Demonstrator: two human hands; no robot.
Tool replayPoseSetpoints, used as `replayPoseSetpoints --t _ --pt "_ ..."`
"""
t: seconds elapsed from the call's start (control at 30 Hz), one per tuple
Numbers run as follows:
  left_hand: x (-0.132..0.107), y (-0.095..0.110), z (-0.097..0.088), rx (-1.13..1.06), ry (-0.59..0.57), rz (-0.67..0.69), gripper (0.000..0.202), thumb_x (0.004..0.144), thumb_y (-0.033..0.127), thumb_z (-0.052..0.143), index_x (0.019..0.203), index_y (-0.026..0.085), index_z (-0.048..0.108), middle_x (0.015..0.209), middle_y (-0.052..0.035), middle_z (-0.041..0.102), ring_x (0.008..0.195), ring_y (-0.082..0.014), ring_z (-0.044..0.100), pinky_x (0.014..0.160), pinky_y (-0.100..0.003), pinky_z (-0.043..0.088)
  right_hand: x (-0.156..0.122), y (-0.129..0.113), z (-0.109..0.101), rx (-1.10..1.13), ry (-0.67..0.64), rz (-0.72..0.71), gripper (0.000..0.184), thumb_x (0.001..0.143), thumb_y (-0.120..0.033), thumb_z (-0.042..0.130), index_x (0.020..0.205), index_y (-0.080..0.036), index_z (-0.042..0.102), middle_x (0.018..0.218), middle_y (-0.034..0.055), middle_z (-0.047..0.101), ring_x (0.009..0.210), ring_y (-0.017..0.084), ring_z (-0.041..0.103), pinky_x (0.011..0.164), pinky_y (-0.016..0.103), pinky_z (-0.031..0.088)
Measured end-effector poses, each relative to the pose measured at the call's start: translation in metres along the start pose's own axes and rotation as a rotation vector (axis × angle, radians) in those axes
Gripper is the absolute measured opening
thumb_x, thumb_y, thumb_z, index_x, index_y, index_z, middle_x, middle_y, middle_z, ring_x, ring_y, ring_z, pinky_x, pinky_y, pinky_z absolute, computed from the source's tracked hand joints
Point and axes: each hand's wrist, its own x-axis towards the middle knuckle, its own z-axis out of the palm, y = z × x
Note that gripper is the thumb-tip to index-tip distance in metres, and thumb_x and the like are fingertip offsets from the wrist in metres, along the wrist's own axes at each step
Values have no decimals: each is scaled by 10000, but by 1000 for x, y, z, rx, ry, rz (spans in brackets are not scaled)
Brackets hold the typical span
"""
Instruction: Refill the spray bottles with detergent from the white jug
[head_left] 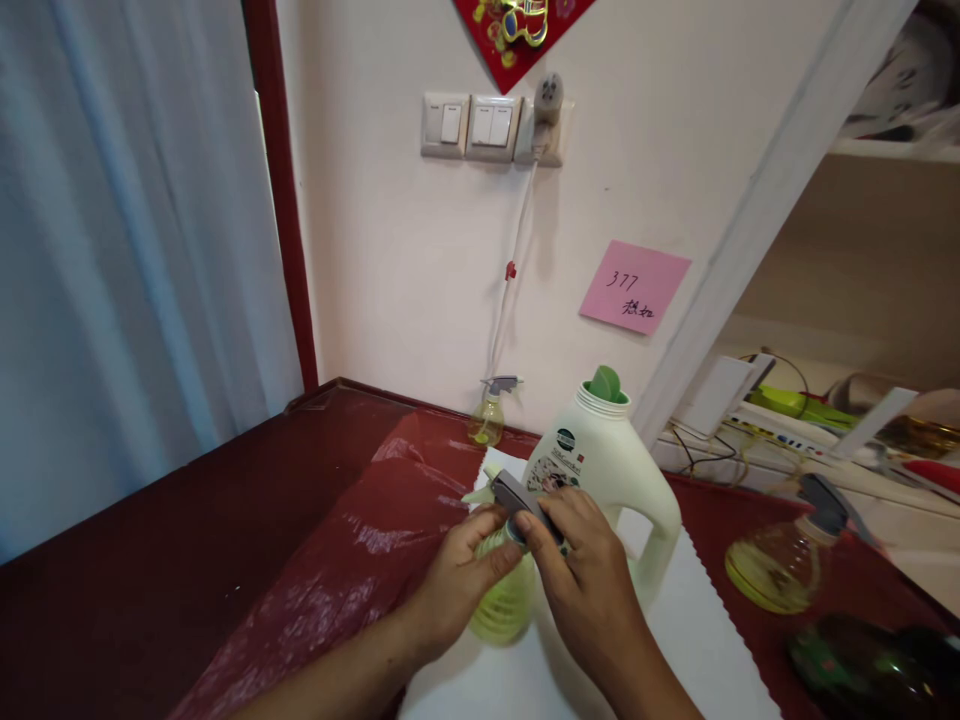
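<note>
Left hand (454, 580) curls around the upper part of the spray bottle (501, 608) at six o'clock in the head view; the right hand (589, 565), half closed, grips its grey spray head (516, 493). Just beside the bottle, toward one o'clock, stands a pale jug (611, 445).
</note>
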Motion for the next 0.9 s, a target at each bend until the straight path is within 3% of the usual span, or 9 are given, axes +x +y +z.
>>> replayPoseSetpoints --t 0.13,0.57,0.67,0.7,0.77,0.83,0.9 --pt "2 -9 1 -13 98 -27 616 669 479 951 1168 200 720 1268 -133 753 1227 -347 644 1081 -458 436 0 -2 1 0 -20 -5 240 1034 -328 512 871 -234 661 869 36 620 882 246 546 799 386 377" --pt "-1 -3 1 19 51 -22 536 755 535 873 1141 185 749 1199 -96 773 1182 -310 664 1065 -402 460 1 -2 3 -4 -6 2 297 1035 -382 502 852 -225 676 844 45 617 860 259 562 789 417 401" --pt "-7 -12 -4 38 113 -57 563 805 659 764 1112 186 757 1178 -103 775 1169 -319 659 1061 -419 462 -7 2 3 49 -7 28 248 1031 -412 522 1057 -257 714 968 54 669 970 272 610 870 448 459" --pt "-8 -16 -6 41 146 -76 588 817 697 724 1110 188 758 1173 -104 777 1169 -322 658 1058 -423 464 -13 6 6 76 -10 50 275 1018 -425 553 1218 -284 678 1100 61 683 1075 283 618 936 468 472" --pt "-10 -23 -9 44 214 -110 632 820 749 672 1110 193 755 1169 -104 779 1170 -324 660 1051 -426 473 -30 18 14 131 -27 110 602 961 -442 649 1517 -347 435 1438 72 584 1331 310 543 1099 517 437" --pt "-11 -26 -11 43 268 -131 647 812 769 655 1088 193 752 1167 -105 778 1151 -321 670 1034 -422 491 -50 31 28 172 -53 168 866 877 -421 739 1597 -355 260 1618 84 430 1466 339 439 1184 553 384" --pt "-10 -27 -12 46 322 -155 632 797 772 661 1045 197 750 1159 -101 780 1109 -315 687 984 -406 524 -68 40 44 232 -37 239 943 807 -352 761 1596 -314 246 1602 110 455 1446 359 474 1176 561 408"
